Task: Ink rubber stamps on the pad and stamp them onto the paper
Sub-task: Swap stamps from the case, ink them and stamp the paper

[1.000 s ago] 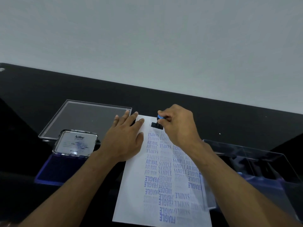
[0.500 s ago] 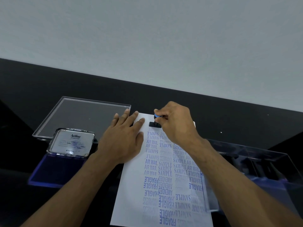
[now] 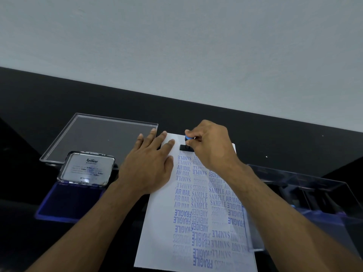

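Observation:
A white sheet of paper (image 3: 161,228) lies on the black table, covered with several blue imprints such as SAMPLE, AIR MAIL and FRAGILE. My right hand (image 3: 211,145) grips a rubber stamp (image 3: 186,145) with a blue handle and black base, its base resting on the paper's far end. My left hand (image 3: 149,165) lies flat, fingers spread, on the paper's upper left corner. The open ink pad (image 3: 68,203) with blue felt sits at the left, its Artline lid (image 3: 87,168) raised.
A clear plastic lid (image 3: 98,138) lies on the black table beyond the ink pad. At the right stands a clear plastic box (image 3: 306,195) with dark stamps inside, its edge overlapping the paper. A pale wall rises behind the table.
Both hands stay in nearly the same place; the stamp remains pressed at the paper's far end. The view has shifted slightly.

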{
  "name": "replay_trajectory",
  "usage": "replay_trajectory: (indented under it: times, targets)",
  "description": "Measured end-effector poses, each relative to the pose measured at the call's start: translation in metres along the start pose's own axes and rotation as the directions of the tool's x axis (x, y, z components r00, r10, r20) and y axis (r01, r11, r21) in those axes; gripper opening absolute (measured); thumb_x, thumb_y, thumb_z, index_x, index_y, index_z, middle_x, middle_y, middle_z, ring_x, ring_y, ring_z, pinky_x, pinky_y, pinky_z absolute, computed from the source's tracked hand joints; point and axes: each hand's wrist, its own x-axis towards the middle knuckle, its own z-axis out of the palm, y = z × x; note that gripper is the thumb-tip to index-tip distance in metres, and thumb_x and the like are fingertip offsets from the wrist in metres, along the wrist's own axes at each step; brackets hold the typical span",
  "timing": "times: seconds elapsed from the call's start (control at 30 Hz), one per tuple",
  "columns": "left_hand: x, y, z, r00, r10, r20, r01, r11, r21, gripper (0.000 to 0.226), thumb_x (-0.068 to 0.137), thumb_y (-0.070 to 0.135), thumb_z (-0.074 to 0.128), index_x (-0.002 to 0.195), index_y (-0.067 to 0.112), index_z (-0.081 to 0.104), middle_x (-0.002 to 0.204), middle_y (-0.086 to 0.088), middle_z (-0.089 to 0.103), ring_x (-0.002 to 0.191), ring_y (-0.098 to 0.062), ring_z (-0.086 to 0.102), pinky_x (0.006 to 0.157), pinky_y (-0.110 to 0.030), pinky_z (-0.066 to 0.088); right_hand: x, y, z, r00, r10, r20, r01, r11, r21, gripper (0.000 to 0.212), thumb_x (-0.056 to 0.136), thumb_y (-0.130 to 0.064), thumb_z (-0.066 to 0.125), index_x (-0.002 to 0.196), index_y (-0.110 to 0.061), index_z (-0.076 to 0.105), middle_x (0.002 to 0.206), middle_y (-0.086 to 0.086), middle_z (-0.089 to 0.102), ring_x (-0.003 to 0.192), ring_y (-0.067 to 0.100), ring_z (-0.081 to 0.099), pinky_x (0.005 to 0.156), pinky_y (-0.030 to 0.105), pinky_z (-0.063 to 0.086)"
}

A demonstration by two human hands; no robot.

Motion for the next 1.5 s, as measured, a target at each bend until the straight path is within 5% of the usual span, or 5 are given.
replay_trajectory:
  times: [0.47,0.73,0.93,1.5]
  targets:
    - [0.0,0.001,-0.001,1.0,-0.001,0.004,0.001,1.0,0.004,0.071,0.095,0.051,0.009,0.154,0.024,0.037,0.164,-0.005,0.029,0.155,-0.028,0.014,0.124,-0.054,0.016,0.002,0.005,0.011,0.999,-0.006,-0.052,0.006,1.0,-0.012,0.017,0.091,-0.017,0.069,0.107,-0.017,0.077,0.107,-0.005,0.07,0.084,0.0,0.051,0.069,-0.002,0.027]
    - [0.001,0.001,0.0,1.0,0.0,0.003,0.0,1.0,0.009,0.072,0.095,0.052,0.008,0.154,0.024,0.039,0.163,-0.005,0.03,0.155,-0.028,0.015,0.124,-0.054,0.016,0.005,0.005,0.009,0.999,-0.034,-0.027,0.032,0.997,-0.07,0.016,0.094,-0.015,0.065,0.104,-0.014,0.077,0.103,-0.003,0.069,0.087,0.007,0.06,0.081,0.014,0.043]
    - [0.0,0.001,0.0,1.0,-0.002,-0.002,0.002,1.0,0.023,0.068,0.096,0.05,0.012,0.152,0.023,0.04,0.163,-0.006,0.032,0.154,-0.029,0.018,0.124,-0.054,0.017,0.007,0.004,0.01,0.998,-0.059,-0.031,0.056,0.993,-0.104,0.014,0.092,-0.008,0.063,0.087,-0.009,0.077,0.087,0.005,0.069,0.081,0.016,0.064,0.076,0.024,0.053]
    - [-0.001,0.003,-0.003,1.0,-0.003,0.018,0.002,1.0,0.021,0.077,0.092,0.053,0.001,0.156,0.025,0.033,0.166,-0.004,0.024,0.156,-0.027,0.009,0.125,-0.052,0.012,0.004,0.002,0.013,0.995,-0.096,-0.012,0.093,0.985,-0.146,0.013,0.092,-0.016,0.065,0.1,-0.014,0.075,0.097,0.0,0.061,0.085,0.015,0.06,0.079,0.03,0.055]
